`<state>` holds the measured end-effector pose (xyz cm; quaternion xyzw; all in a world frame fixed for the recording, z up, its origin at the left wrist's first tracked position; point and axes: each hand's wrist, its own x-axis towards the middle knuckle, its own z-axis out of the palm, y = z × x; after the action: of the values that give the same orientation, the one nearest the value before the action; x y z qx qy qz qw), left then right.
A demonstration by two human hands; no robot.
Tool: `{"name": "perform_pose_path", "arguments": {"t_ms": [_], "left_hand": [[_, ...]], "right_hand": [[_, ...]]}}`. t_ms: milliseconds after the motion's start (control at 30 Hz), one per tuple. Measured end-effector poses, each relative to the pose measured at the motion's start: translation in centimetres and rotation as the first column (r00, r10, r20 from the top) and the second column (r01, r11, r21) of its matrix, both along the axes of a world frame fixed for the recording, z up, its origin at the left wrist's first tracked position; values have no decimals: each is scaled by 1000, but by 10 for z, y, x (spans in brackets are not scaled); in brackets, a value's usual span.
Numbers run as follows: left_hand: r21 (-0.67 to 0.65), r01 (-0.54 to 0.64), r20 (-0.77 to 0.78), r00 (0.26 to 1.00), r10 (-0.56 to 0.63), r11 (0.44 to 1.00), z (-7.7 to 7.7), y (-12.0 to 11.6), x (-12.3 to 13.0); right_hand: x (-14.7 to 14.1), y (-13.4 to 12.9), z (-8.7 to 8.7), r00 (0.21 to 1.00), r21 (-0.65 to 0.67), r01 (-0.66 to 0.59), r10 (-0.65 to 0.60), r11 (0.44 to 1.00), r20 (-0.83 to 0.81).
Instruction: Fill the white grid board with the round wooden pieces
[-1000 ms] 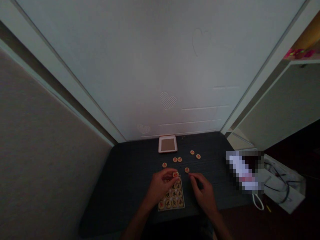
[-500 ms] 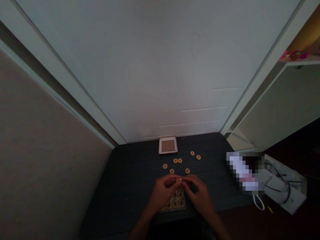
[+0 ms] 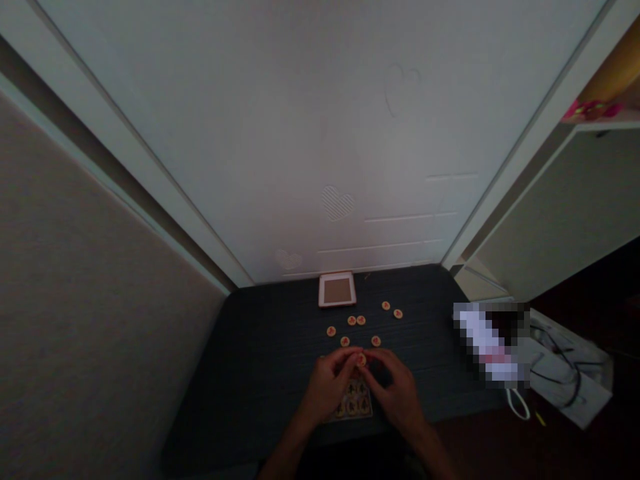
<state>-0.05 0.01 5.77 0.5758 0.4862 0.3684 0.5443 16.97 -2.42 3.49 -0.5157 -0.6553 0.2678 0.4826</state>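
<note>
A round Chinese chess piece (image 3: 361, 360) with a red character is pinched between the fingertips of both my hands. My left hand (image 3: 330, 383) grips its left side, and my right hand (image 3: 393, 383) grips the right. Below them lies a shallow box (image 3: 371, 404) with several round pieces in rows, partly covered by my left hand. Several loose pieces with red marks are spread beyond my fingers, among them one piece (image 3: 376, 341) by my right fingertips and one piece (image 3: 345, 342) by my left.
A white-rimmed lid or tray (image 3: 337, 273) with a brown middle rests at the back of the dark table (image 3: 260, 360), against the white wall (image 3: 280, 133). Off the table's right side stands a pale box (image 3: 595, 393) with cables, beside a blurred-out object (image 3: 490, 343).
The held piece has turned so that its red face shows more plainly between my fingertips. Both hands stay above the box, and the loose pieces lie as before.
</note>
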Motion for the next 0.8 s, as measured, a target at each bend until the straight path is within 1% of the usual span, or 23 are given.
{"name": "perform_pose_path", "arguments": {"t_ms": [233,367,533,667,800], "left_hand": [[-60,90,132,988,-81,994,-4,0,-4],[-105,100,175,981,-80,989,-2,-1,-3],[-108,96,195,978,-74,990,0,-1,-4],[-122,99,174,982,-77,988,-2,-1,-5],[-118,85,139,988,-68,989,-1,0,-5]], "right_hand": [[1,0,-2,1000,-21,-19,18,1000,-21],[1,1,-2,998,-74,-45,42,996,-43],[2,0,-1,994,-123,-82,72,989,-84],[3,-1,5,991,-170,-79,59,982,-121],[3,0,11,978,-254,-94,41,963,-206]]}}
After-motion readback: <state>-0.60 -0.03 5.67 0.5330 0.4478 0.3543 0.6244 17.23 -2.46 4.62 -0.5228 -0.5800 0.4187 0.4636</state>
